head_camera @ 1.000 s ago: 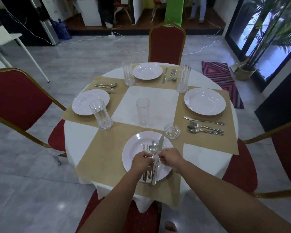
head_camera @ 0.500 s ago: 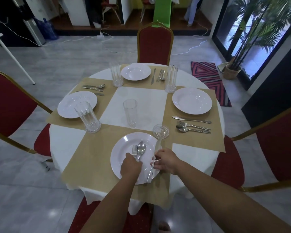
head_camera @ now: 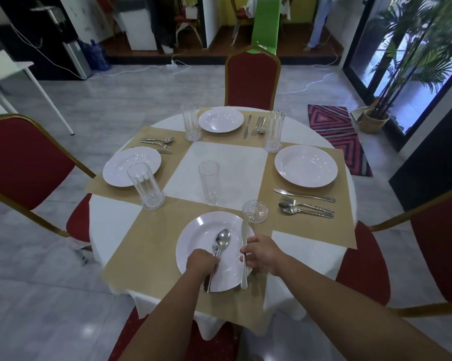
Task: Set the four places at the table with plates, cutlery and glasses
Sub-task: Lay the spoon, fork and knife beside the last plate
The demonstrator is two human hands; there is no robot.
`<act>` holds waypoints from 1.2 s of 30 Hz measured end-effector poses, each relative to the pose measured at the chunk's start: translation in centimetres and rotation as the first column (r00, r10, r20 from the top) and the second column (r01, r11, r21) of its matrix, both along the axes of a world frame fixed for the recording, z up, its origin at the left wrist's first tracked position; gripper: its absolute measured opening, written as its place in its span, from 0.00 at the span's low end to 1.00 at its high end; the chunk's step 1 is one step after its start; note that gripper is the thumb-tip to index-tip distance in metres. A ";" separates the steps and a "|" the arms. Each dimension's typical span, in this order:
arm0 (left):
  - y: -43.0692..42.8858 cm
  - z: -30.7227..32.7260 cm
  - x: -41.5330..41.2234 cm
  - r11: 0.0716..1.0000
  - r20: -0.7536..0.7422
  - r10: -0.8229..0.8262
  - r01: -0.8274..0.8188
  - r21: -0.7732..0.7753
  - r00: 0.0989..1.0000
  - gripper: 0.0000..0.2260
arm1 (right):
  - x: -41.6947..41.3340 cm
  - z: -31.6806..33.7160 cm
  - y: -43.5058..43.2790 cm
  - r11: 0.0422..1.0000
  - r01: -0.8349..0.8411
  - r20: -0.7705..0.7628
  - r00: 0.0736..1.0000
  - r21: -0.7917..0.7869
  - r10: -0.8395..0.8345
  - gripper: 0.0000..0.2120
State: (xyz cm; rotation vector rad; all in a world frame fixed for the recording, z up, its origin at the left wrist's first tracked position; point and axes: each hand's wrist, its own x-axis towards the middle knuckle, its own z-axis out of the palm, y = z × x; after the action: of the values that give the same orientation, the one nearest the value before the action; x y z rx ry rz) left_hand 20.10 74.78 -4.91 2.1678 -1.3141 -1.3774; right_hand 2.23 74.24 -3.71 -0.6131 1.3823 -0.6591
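On the near white plate (head_camera: 198,241), my left hand (head_camera: 202,263) is shut on a spoon (head_camera: 222,241) and a fork bunched together. My right hand (head_camera: 260,254) grips a knife (head_camera: 244,235) lying along the plate's right rim. Plates stand at the left (head_camera: 120,168), far (head_camera: 221,119) and right (head_camera: 305,166) places, each with cutlery beside it: left set (head_camera: 158,142), far set (head_camera: 257,125), right set (head_camera: 307,203). Tall glasses stand at the left (head_camera: 146,186), centre (head_camera: 209,182), far left (head_camera: 192,125) and far right (head_camera: 274,131).
A small round glass dish (head_camera: 255,211) sits just beyond the near plate's right rim. Red chairs with gold frames stand at the left (head_camera: 24,162), far (head_camera: 252,79) and right (head_camera: 438,246) sides. A potted palm (head_camera: 376,121) and patterned rug (head_camera: 337,139) lie at the right.
My hands have separated: the right hand carried the knife to the plate's right rim, while the left hand kept the spoon and fork on the plate. The view shifted slightly.
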 end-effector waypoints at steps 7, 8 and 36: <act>-0.1 0.0 0.6 0.997 -0.141 0.055 -0.046 0.068 0.989 0.05 | -0.1 0.1 -0.6 1.000 -0.021 -0.032 0.999 -0.002 0.021 0.11; 0.0 -0.1 0.7 0.995 -0.148 0.071 -0.060 0.075 0.986 0.05 | -0.1 0.2 -0.7 1.000 -0.030 -0.038 0.999 -0.005 0.030 0.10; -0.3 -0.8 0.4 0.985 -0.253 0.170 -0.169 0.025 0.952 0.11 | 0.4 -0.1 -0.9 0.998 -0.053 -0.102 0.993 0.027 0.056 0.10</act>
State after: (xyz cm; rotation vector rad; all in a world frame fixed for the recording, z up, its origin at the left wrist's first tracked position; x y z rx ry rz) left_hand 20.51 74.53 -5.72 1.9724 -1.0084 -1.5258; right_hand 2.59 73.34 -3.83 -0.6708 1.4624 -0.5725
